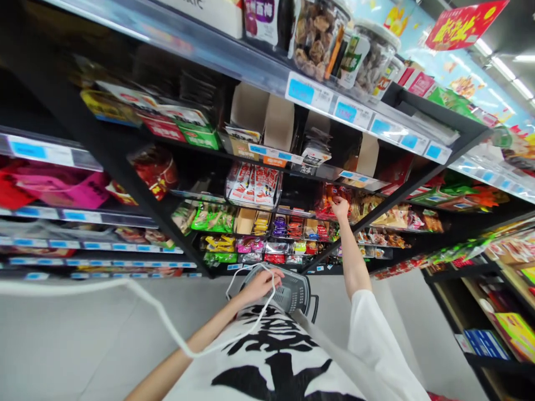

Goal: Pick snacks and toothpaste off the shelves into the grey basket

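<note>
My right hand (341,208) reaches into a shelf compartment, its fingers closed on a shiny red snack packet (327,201). Similar red packets lie around it; the fingertips are partly lost against them. My left hand (261,283) hovers before my body, above a grey plastic shopping basket (292,287), with fingers loosely bent and apart and no object visible in them. A white cable (161,312) loops past the left wrist and fingers. Left of the red packets stand white-and-red snack bags (253,184) in a clear tray.
Dark shelf posts (125,161) slant across the rack. Jars of dried food (320,36) stand on the upper shelf, whose edge (267,69) juts out above my arms. Small bagged snacks (213,217) fill lower bins. Another shelf unit (489,334) stands at right.
</note>
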Tool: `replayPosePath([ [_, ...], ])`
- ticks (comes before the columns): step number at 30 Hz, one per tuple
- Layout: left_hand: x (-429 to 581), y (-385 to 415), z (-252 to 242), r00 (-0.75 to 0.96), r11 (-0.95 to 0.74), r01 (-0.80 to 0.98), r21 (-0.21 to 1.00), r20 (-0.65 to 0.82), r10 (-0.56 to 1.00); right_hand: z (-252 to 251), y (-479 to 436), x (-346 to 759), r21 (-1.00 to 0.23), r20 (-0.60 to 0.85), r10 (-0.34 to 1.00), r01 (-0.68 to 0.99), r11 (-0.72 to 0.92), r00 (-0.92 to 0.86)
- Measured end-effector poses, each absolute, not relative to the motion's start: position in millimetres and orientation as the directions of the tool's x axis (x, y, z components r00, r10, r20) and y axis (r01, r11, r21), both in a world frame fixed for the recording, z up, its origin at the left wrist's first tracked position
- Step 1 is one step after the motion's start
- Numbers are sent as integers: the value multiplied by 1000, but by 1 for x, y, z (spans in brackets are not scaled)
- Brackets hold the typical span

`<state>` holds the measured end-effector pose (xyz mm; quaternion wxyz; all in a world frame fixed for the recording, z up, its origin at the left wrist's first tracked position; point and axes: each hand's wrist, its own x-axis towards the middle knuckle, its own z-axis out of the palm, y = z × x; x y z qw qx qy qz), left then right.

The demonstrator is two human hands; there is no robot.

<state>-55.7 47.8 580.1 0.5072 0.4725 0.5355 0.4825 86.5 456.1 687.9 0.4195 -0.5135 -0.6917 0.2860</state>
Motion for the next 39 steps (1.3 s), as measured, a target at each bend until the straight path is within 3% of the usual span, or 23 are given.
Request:
replayPosePath([
  [12, -32, 38, 579, 36, 109, -6, 994, -109, 993, 671, 415, 127, -747, 371, 906, 513, 423, -206],
  [19, -14, 28, 571, 139, 196, 67, 978, -203, 969, 657, 372, 147, -657, 504, 841, 544, 522, -198],
  [23, 2, 21, 562, 174, 266, 101, 959, -281, 944, 634, 337, 157, -669, 517, 835, 519, 532, -190],
  [26, 14, 13, 556, 190, 312, 109, 944, -328, 926, 609, 310, 168, -705, 455, 856, 487, 516, -247],
  [31, 41, -8, 544, 193, 363, 162, 917, -391, 900, 550, 267, 199, -764, 198, 918, 533, 363, -342],
  [39, 94, -57, 529, 199, 514, 179, 839, -543, 816, 412, 160, 246, -777, -156, 907, 615, 132, -391],
])
